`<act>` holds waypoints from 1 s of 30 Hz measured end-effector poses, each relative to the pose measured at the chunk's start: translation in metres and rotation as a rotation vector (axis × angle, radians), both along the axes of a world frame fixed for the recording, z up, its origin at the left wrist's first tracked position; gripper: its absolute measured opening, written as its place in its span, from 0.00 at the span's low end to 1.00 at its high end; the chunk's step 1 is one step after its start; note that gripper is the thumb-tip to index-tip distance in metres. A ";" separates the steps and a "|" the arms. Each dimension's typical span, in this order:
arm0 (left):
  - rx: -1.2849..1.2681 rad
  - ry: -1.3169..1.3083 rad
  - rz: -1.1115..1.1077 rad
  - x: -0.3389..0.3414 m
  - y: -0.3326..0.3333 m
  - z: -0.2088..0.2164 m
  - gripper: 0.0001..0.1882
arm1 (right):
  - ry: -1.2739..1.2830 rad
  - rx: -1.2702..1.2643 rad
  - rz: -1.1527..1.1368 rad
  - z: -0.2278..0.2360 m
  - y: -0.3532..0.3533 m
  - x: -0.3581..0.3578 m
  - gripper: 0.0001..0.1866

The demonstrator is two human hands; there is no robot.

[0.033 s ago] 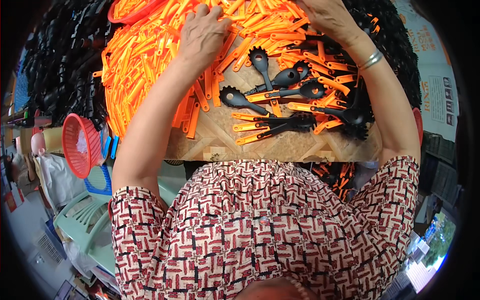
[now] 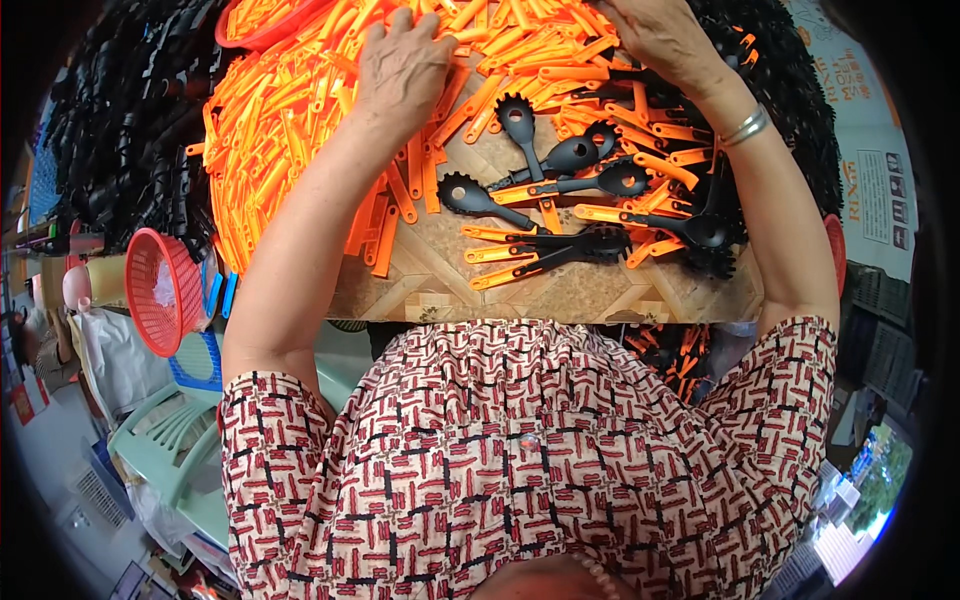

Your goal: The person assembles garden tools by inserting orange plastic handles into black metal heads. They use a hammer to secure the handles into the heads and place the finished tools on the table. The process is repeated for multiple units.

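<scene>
My left hand [image 2: 405, 68] rests on a big heap of orange plastic handles [image 2: 265, 150], its fingers apart and somewhat bent, with no handle plainly in its grip. My right hand [image 2: 665, 42], a silver bangle at its wrist, reaches to the top edge over the far right of the heap. Its fingertips are cut off or hidden, so any hold there cannot be made out. Between my arms lie black pasta servers with toothed heads, one [image 2: 516, 120] pointing away and another [image 2: 470, 195] nearer. Several black servers [image 2: 600, 240] joined to orange handles are piled at the right.
A red basket [image 2: 265, 35] stands at the far left of the patterned tabletop [image 2: 420, 285]. Black parts are massed at the left [image 2: 130, 130] and beyond my right arm. Left of the table are a red basket [image 2: 160, 290] and a pale green chair [image 2: 180, 440]. A printed carton [image 2: 880, 190] stands right.
Both hands have hardly moved; my right hand has shifted very slightly to the right. The servers and handles lie as before.
</scene>
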State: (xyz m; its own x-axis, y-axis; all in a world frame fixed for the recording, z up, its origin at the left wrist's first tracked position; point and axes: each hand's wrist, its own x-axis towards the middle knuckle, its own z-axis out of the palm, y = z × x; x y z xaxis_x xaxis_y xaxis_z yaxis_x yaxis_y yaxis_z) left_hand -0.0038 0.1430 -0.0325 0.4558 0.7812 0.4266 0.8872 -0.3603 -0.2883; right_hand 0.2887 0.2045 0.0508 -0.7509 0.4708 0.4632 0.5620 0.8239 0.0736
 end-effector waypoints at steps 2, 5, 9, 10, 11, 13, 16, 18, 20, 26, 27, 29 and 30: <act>-0.033 0.009 0.108 0.006 0.001 0.007 0.12 | 0.108 -0.061 0.001 -0.005 -0.003 0.014 0.06; 0.013 -0.208 0.037 0.023 -0.007 0.024 0.10 | 0.132 -0.204 -0.075 -0.001 -0.018 0.025 0.06; -0.139 -0.311 -0.268 0.033 0.015 0.000 0.15 | 0.103 -0.235 -0.082 -0.007 -0.022 0.024 0.09; -0.177 -0.287 -0.209 0.034 0.018 -0.006 0.15 | 0.097 -0.224 -0.073 -0.007 -0.023 0.022 0.09; -0.215 -0.263 -0.149 0.036 0.021 -0.011 0.15 | 0.091 -0.213 -0.064 -0.007 -0.025 0.021 0.09; -0.178 -0.206 -0.098 0.036 0.025 -0.012 0.16 | 0.087 -0.250 -0.057 -0.006 -0.028 0.020 0.09; -0.360 -0.571 0.084 0.031 0.018 -0.010 0.17 | 0.068 -0.226 -0.057 -0.006 -0.030 0.026 0.09; -0.399 -0.837 0.056 0.012 0.018 -0.015 0.17 | 0.070 -0.240 -0.066 -0.008 -0.030 0.030 0.09; -0.374 -0.848 0.094 0.000 0.016 -0.012 0.17 | 0.078 -0.259 -0.068 -0.012 -0.029 0.030 0.10; -0.067 -0.314 0.028 0.011 0.000 -0.007 0.13 | 0.078 -0.263 -0.051 -0.012 -0.027 0.025 0.11; -0.109 -0.266 0.056 0.018 -0.001 -0.003 0.13 | 0.068 -0.269 -0.059 -0.011 -0.027 0.025 0.11; -0.243 -0.178 0.130 0.027 0.001 0.001 0.15 | 0.069 -0.245 -0.065 -0.010 -0.031 0.024 0.11; -0.242 -0.228 0.121 0.026 0.005 0.000 0.15 | 0.077 -0.216 -0.060 -0.008 -0.033 0.022 0.10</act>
